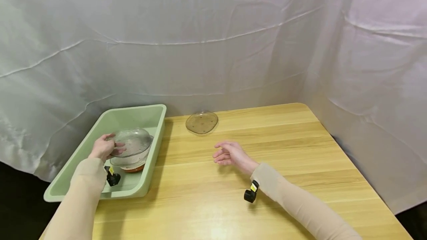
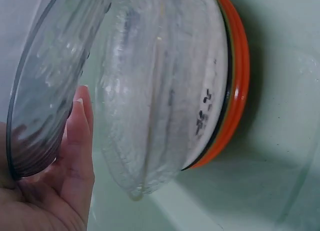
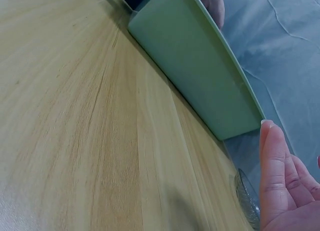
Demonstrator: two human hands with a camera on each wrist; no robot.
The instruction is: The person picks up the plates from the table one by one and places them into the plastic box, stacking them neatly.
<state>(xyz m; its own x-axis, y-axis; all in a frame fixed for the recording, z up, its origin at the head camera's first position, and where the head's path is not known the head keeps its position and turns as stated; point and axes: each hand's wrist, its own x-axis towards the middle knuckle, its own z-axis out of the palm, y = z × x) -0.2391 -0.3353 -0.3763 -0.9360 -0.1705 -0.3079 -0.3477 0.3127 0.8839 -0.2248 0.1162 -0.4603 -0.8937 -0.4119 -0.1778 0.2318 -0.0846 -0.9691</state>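
Inside the green tub, my left hand (image 1: 102, 146) grips a clear ridged glass plate (image 1: 135, 140) by its left edge, thumb on one face and fingers under the other. The left wrist view shows this plate tilted and apart from a stack in the tub. That stack has clear textured glassware (image 2: 132, 96) on one side, a whitish dish with dark marks (image 2: 212, 86) and an orange-rimmed dish (image 2: 241, 76). Over the middle of the table, my right hand (image 1: 233, 155) holds nothing, its fingers loosely extended to the left.
Another clear glass plate (image 1: 201, 122) lies on the wooden table (image 1: 267, 132) near its back edge, right of the tub. The green tub (image 1: 156, 158) has raised walls and stands at the table's left. Pale curtains (image 1: 213, 66) hang behind and to the right.
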